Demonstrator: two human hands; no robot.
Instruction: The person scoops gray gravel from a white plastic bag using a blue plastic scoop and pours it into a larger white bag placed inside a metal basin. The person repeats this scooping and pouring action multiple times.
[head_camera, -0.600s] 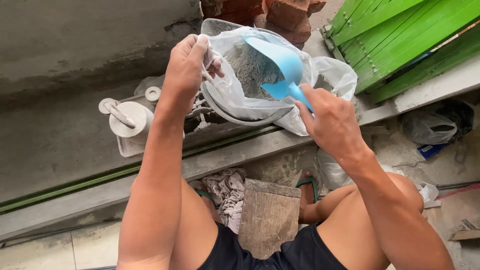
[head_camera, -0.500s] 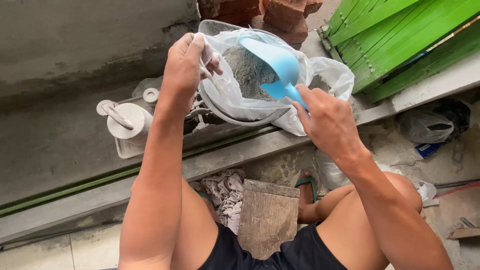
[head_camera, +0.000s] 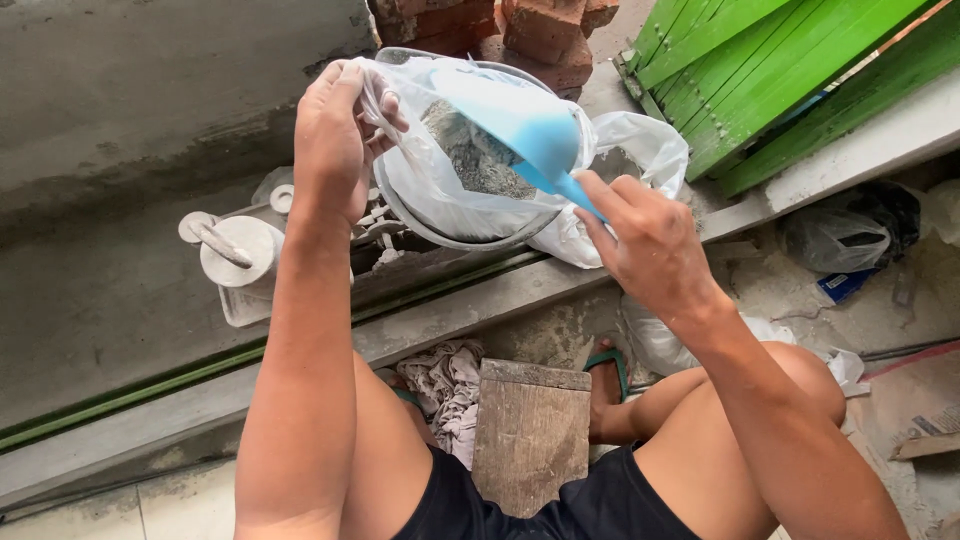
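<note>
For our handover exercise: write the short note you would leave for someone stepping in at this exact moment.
Left hand: fingers pinch the clear plastic bag open by its rim.
Right hand: grips the handle of the blue scoop, its bowl inside the bag mouth.
The bag sits in a metal bowl on the concrete ledge.
Done: grey powder is already in the bag.
Left: how much more is needed cannot be told.
</note>
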